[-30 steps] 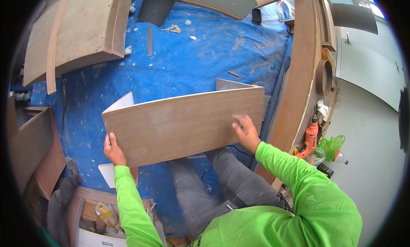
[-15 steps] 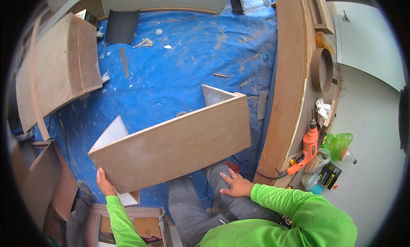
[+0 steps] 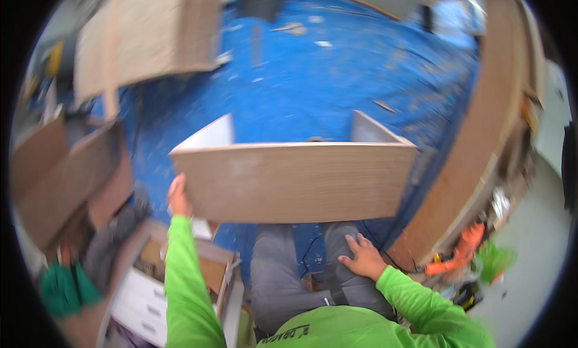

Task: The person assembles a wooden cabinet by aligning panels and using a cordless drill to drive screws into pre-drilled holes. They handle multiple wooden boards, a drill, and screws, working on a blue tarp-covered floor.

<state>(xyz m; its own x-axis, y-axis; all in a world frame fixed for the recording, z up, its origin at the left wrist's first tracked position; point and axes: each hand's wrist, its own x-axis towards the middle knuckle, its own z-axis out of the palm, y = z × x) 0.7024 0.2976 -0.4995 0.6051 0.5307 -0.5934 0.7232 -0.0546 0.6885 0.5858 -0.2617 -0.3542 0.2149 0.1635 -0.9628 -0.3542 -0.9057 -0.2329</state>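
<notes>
1. Item: three-sided wood unit (image 3: 295, 182), long front panel w/ an end panel at L and R. Loc.: directly in front of person, over the blue tarp (image 3: 289, 65), lower edge overlapping the knees in this view. What bears its wt. can't be told.
2. Front panel: lt. brown, fine horiz. grain, faint pale patch L of ctr. Approx. level; top edge paler than face. No hardware made out; view blurred.
3. L end panel (image 3: 215, 133): whitish inner face, runs back from L corner. R end panel (image 3: 370, 130): greyish inner face, runs back from R corner. Side away from person is open between the two.
4. L hand (image 3: 179, 195): at L edge of front panel, fingers bent in and closed on that edge; fingertips partly hidden.
5. R hand (image 3: 364, 257): fingers spread, nothing held; lies on R thigh of the grey trousers (image 3: 274, 261), clear of the unit.
6. R side: long wood board (image 3: 475, 161); orange power drill (image 3: 463, 248) near its lower end, grn. plastic bag (image 3: 497, 259) just beside drill.
7. L side: lg. plywood box (image 3: 138, 35) at upper L; white drawer unit (image 3: 141, 300) at lower L, near L forearm.
</notes>
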